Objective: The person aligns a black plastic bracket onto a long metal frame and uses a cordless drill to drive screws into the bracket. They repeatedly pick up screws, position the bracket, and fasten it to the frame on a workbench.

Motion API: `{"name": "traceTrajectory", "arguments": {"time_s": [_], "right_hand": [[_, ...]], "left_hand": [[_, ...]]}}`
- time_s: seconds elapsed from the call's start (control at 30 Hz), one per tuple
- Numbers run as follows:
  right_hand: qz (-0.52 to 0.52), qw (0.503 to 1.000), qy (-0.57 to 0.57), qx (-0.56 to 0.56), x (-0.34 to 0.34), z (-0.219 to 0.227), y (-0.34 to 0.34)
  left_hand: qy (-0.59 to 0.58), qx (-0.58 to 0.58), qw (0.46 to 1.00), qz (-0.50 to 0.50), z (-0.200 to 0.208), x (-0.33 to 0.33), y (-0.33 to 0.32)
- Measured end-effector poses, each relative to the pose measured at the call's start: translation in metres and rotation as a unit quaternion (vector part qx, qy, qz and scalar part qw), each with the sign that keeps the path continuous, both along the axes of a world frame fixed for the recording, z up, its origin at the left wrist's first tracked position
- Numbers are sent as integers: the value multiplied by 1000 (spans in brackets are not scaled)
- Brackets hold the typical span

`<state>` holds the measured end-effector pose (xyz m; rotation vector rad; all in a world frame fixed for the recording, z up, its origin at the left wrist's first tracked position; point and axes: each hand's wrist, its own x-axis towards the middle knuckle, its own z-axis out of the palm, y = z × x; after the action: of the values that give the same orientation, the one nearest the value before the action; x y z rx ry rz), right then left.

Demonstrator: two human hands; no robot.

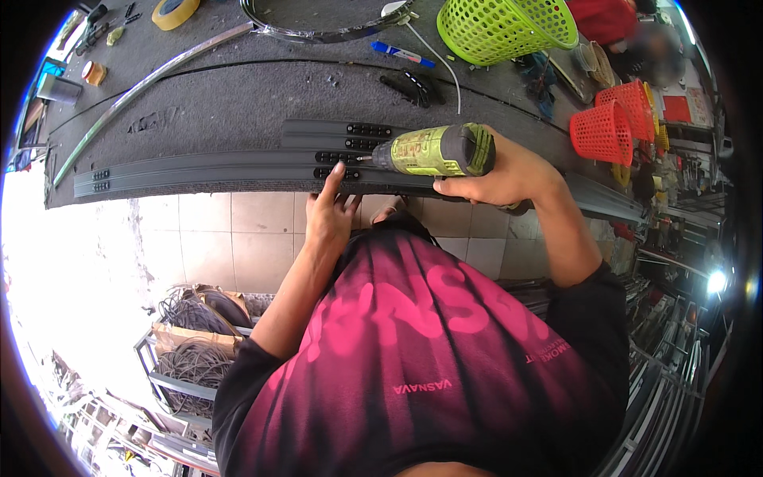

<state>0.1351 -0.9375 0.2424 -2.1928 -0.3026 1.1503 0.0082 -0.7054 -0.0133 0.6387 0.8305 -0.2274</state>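
My right hand (513, 171) is closed round the handle of a yellow-green and black cordless drill (421, 151), which lies sideways with its bit pointing left. The bit's tip is at a pair of black fittings (327, 157) on the long dark grey rails (214, 168). My left hand (327, 216) is at the rails' near edge. Its index finger presses on top beside the lower fitting, while the other fingers bend below the edge, partly hidden. Two more black fittings (368, 129) sit on a shorter rail behind. Another small pair (101, 181) is near the left end.
The dark-covered table (238, 99) also bears a blue marker (401, 53), black clips (413, 86), a green basket (509, 28), a tape roll (175, 12) and a long pale strip (135, 91). Red baskets (602, 133) stand at right. A rack of coiled cord (195, 366) stands behind my left arm.
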Motion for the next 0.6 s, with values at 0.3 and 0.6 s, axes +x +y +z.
{"name": "traceTrajectory", "arguments": {"time_s": [0.3, 0.6], "right_hand": [[129, 979, -148, 52, 3, 5, 5], [96, 988, -112, -53, -6, 2, 2]], "left_hand": [[21, -20, 994, 103, 7, 31, -16], [21, 8, 993, 119, 11, 28, -22]]}}
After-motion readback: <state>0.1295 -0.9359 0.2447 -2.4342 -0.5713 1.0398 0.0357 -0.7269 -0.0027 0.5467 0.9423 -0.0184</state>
